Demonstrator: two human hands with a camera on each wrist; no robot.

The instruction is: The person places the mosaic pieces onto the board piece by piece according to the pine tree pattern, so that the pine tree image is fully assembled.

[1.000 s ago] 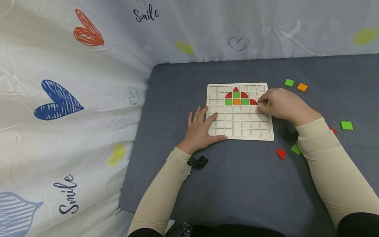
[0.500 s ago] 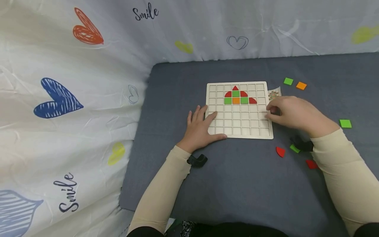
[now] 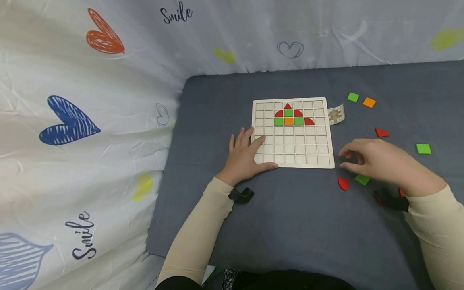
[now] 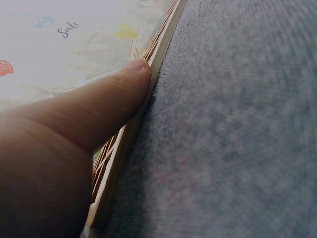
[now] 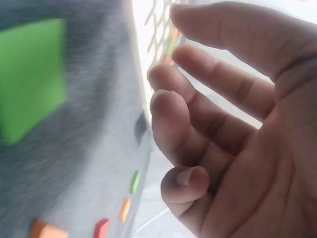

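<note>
A wooden grid board (image 3: 304,149) lies on the grey cloth, with red, green and orange pieces set in its upper rows. My left hand (image 3: 244,159) rests spread at the board's left side, its thumb (image 4: 114,94) along the near edge. Just right of the board hovers my right hand (image 3: 380,161). Its fingers (image 5: 171,119) are loosely bent around nothing in the right wrist view. Below its fingertips are a red quarter-round piece (image 3: 342,184) and a green square (image 3: 362,179). Other red pieces by the right wrist are partly hidden.
A small printed card (image 3: 336,114) lies against the board's right edge. Farther back are a green square (image 3: 353,97) and an orange square (image 3: 369,102). To the right lie a red piece (image 3: 382,132) and another green square (image 3: 423,149). A printed curtain (image 3: 127,133) borders the table.
My right hand has moved from the board's right edge, off to the right and nearer me, uncovering the printed card and a red piece. The left hand stays put.
</note>
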